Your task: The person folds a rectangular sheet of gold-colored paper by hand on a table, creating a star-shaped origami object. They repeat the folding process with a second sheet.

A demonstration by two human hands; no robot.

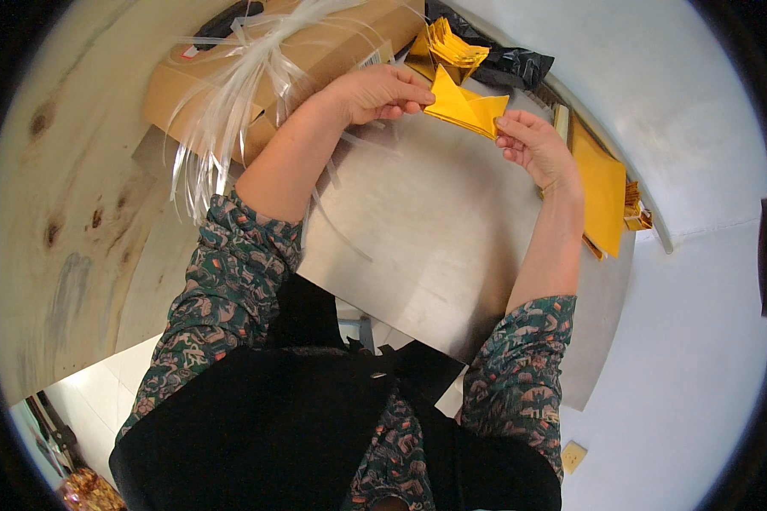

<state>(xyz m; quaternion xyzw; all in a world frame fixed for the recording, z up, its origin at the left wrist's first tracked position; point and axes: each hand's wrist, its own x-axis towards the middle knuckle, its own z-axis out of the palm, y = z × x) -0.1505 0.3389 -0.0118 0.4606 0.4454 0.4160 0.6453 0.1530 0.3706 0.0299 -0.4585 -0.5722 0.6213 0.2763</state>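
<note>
A folded piece of gold paper (464, 106), boat-like with two raised points, is stretched between my two hands above the far part of the metal table. My left hand (383, 94) pinches its left end between thumb and fingers. At its right end, my right hand (533, 146) grips the other tip, the remaining fingers curled in. Just beyond it stands a stack of similar folded gold papers (456, 53), nested together. Flat sheets of gold paper (601, 192) lie in a pile to the right of my right hand.
A cardboard box (337, 43) draped with clear plastic strips (256, 77) stands at the far left. Black plastic (516, 66) lies at the back. More folded gold pieces (635, 209) sit by the wall. The metal table (400, 230) meets a wooden board (77, 281) at left.
</note>
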